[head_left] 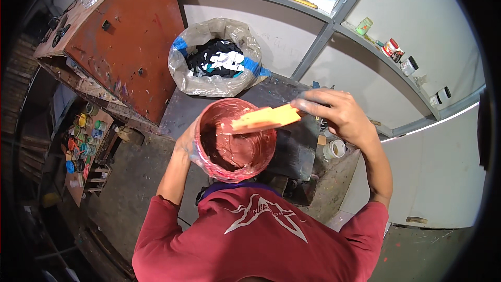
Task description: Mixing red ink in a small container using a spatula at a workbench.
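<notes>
My left hand point(189, 145) wraps round the left side of a round tub point(229, 173), its fingers partly hidden by the wall. The tub is smeared with red and tilted so that its mouth shows. Thick reddish-brown paint point(241, 150) coats its inside. In my right hand point(334, 110) is a flat yellow-orange scraper point(282, 116), pinched at its right end. The scraper lies across the tub's mouth, and its left end is smeared with the same paint.
A dark table point(292, 151) stands beneath the tub. On it, farther back, sits a clear plastic bag point(180, 81) of black and white cloth scraps. A rust-red cabinet point(125, 47) rises at left. Small jars point(409, 65) line the right wall ledge; a white bucket point(334, 150) sits low right.
</notes>
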Available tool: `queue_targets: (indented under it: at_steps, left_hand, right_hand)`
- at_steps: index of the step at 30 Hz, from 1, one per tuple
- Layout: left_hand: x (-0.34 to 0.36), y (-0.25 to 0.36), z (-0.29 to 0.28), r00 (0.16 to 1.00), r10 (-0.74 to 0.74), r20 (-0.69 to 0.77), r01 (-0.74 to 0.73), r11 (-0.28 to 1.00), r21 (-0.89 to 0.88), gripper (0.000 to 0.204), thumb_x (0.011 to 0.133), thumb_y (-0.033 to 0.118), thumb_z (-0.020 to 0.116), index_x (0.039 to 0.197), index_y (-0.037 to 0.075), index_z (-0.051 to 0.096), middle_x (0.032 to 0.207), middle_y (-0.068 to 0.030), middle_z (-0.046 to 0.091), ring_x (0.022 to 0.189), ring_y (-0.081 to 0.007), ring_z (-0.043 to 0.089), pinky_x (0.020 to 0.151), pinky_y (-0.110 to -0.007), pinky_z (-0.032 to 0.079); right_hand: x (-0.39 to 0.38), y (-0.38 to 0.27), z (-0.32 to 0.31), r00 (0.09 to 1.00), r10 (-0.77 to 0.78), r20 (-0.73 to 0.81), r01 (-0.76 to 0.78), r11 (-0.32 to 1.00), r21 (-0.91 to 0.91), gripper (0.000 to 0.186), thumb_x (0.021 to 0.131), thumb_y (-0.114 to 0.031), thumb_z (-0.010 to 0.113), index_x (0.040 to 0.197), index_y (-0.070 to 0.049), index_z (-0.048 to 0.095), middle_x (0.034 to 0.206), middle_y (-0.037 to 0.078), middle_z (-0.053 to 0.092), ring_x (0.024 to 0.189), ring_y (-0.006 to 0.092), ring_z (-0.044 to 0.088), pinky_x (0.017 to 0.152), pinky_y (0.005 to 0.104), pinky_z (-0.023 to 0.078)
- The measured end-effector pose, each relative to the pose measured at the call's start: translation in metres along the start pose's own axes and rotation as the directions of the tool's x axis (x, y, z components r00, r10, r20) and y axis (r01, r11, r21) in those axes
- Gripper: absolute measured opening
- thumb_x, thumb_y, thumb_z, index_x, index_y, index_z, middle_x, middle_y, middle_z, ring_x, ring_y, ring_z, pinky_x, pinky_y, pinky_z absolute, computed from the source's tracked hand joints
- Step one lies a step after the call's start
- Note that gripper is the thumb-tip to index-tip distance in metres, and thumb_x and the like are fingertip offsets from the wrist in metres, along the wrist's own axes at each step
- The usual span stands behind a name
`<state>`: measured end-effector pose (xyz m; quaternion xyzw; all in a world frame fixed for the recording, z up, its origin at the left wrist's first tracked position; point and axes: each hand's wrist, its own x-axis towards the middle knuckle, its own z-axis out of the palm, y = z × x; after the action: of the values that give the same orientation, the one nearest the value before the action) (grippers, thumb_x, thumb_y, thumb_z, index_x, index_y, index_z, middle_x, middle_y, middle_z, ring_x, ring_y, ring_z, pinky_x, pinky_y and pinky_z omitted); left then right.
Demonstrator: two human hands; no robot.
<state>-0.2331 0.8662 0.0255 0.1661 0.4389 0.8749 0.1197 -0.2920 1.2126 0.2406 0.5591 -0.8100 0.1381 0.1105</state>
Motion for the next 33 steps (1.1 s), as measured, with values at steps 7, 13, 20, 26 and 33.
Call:
queue_targets:
  at_steps: [7, 13, 20, 26, 33]
  left_hand:
    - [0.014, 0.015, -0.006, 0.975, 0.176, 0.134, -0.203, 0.951, 0.232, 0.085, 0.084, 0.030, 0.081, 0.154, 0.006, 0.039, 0.153, -0.0132, 0.048, 0.138, -0.0291, 0.051, 0.118, -0.045, 0.040]
    - [0.012, 0.035, -0.012, 0.966, 0.251, -0.060, -0.196, 0.866, 0.460, 0.152, 0.029, 0.040, 0.104, 0.156, 0.000, 0.029, 0.153, -0.0131, 0.045, 0.140, -0.0267, 0.046, 0.120, -0.045, 0.035]
    - [0.011, 0.038, -0.009, 0.945, 0.308, -0.108, -0.217, 0.841, 0.496, 0.139, 0.029, 0.033, 0.101, 0.150, -0.003, 0.043, 0.145, -0.0099, 0.054, 0.134, -0.0221, 0.050, 0.119, -0.037, 0.033]
    - [0.007, 0.037, -0.015, 0.947, 0.282, -0.152, -0.176, 0.855, 0.487, 0.136, 0.030, 0.033, 0.100, 0.149, -0.003, 0.044, 0.145, -0.0098, 0.055, 0.134, -0.0225, 0.051, 0.119, -0.036, 0.033]
    - [0.003, 0.021, -0.018, 0.932, 0.258, -0.252, -0.159, 0.921, 0.354, 0.130, 0.031, 0.030, 0.099, 0.146, -0.002, 0.047, 0.140, -0.0096, 0.059, 0.129, -0.0229, 0.056, 0.117, -0.038, 0.038]
  right_hand:
    - [0.012, -0.002, -0.006, 0.962, 0.273, -0.022, -0.239, 0.875, 0.421, 0.064, 0.073, 0.019, 0.056, 0.132, -0.005, 0.065, 0.113, 0.015, 0.067, 0.091, 0.0290, 0.069, 0.078, 0.0365, 0.057]
    - [-0.003, -0.011, 0.002, 0.885, 0.404, 0.231, -0.442, 0.575, 0.689, 0.038, 0.102, -0.002, 0.055, 0.140, -0.002, 0.060, 0.099, 0.008, 0.067, 0.082, 0.0130, 0.060, 0.073, 0.0292, 0.051]
    - [0.002, -0.007, 0.018, 0.855, 0.416, 0.310, -0.516, 0.746, 0.422, 0.035, 0.099, -0.010, 0.063, 0.134, -0.006, 0.065, 0.098, 0.012, 0.070, 0.081, 0.0218, 0.064, 0.078, 0.0343, 0.051]
    - [-0.001, -0.016, 0.011, 0.826, 0.493, 0.273, -0.539, 0.833, 0.124, 0.033, 0.095, -0.010, 0.064, 0.128, -0.010, 0.069, 0.099, 0.019, 0.067, 0.098, 0.0406, 0.061, 0.092, 0.0456, 0.048]
    - [0.003, -0.018, 0.004, 0.731, 0.579, 0.361, -0.635, 0.771, 0.050, 0.035, 0.094, -0.009, 0.064, 0.128, -0.011, 0.069, 0.102, 0.018, 0.066, 0.104, 0.0401, 0.060, 0.096, 0.0474, 0.047]
